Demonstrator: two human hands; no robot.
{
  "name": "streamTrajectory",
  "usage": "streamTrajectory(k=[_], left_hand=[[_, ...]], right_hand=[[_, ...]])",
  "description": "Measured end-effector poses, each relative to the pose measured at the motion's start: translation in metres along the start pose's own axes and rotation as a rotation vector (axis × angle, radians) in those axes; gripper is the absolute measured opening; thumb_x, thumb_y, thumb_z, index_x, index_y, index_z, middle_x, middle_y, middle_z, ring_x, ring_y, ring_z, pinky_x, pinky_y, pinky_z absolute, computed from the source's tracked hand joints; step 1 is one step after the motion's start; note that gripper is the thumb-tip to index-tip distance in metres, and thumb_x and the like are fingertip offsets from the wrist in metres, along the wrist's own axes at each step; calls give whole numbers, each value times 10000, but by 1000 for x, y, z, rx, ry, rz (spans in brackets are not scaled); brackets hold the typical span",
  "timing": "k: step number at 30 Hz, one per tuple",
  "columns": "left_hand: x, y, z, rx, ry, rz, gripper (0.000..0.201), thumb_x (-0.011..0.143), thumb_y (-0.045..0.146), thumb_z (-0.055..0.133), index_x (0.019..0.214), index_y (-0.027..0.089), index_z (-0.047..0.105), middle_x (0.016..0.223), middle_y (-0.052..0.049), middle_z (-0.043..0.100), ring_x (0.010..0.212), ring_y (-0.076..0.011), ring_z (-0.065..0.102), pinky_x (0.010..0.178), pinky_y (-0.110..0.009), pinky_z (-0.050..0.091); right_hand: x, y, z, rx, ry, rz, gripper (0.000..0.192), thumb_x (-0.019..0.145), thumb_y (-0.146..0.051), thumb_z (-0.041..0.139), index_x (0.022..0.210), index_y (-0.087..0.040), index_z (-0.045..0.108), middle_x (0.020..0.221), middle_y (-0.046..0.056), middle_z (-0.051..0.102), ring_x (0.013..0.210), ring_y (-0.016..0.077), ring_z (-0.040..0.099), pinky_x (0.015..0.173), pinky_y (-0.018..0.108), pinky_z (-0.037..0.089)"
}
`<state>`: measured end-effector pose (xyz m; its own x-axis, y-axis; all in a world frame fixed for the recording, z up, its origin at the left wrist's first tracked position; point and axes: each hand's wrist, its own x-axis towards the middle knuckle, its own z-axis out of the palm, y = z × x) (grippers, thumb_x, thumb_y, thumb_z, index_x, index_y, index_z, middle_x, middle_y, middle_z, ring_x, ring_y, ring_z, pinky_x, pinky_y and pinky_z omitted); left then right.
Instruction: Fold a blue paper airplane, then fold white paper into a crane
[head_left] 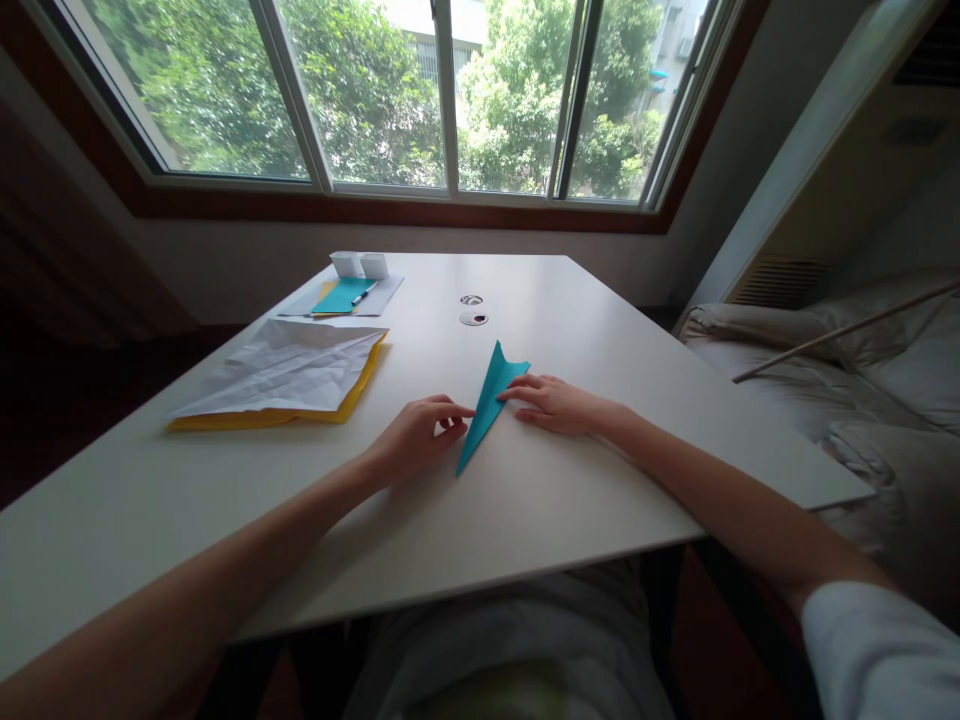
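Note:
A folded sheet of turquoise paper [491, 395] lies on the white table in front of me. It is narrow, with a sharp point toward me and a notched, wider far end. My left hand [424, 435] is at its left edge, thumb and forefinger close together at the paper and the other fingers curled. From the right, my right hand [551, 402] rests with outstretched fingers, their tips touching the paper's right side. Whatever lies beneath those fingertips is hidden.
To the left on the table [637, 490] lies creased white paper [292, 365] over a yellow sheet [360, 385]. Farther back are a turquoise sheet [341, 295], a pen [364, 294] and two small white boxes [360, 265]. Two round discs [473, 319] sit mid-table. A covered sofa [750, 350] stands right.

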<state>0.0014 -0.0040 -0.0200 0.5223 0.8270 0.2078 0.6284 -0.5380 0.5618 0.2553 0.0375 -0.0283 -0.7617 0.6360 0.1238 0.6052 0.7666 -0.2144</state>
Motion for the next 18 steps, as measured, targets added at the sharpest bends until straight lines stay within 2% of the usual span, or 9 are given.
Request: streamTrajectory(k=[4, 10, 18], left_hand=[[0, -2, 2, 16, -1, 54, 284, 804, 255, 501, 1034, 198, 660, 883, -54, 623, 700, -139, 567, 662, -261, 459], [-1, -9, 7, 161, -33, 199, 294, 850, 281, 493, 1110, 238, 624, 993, -71, 590, 960, -208, 490, 871, -348, 407], [-5, -15, 2, 337, -124, 183, 345, 850, 344, 509, 1189, 408, 530, 1262, -24, 438, 1175, -268, 333, 980, -445, 320]], right_hand=[[0, 2, 1, -2, 9, -9, 410, 908, -415, 351, 1279, -269, 451, 1285, 92, 470, 1158, 227, 455, 982, 431, 329], [1, 1, 1, -3, 15, 6, 398, 901, -410, 367, 1248, -252, 481, 1287, 94, 474, 1153, 239, 460, 986, 442, 330], [1, 3, 2, 21, 16, -1, 401, 898, -425, 364, 1235, -251, 494, 1280, 90, 478, 1146, 236, 464, 983, 440, 332]])
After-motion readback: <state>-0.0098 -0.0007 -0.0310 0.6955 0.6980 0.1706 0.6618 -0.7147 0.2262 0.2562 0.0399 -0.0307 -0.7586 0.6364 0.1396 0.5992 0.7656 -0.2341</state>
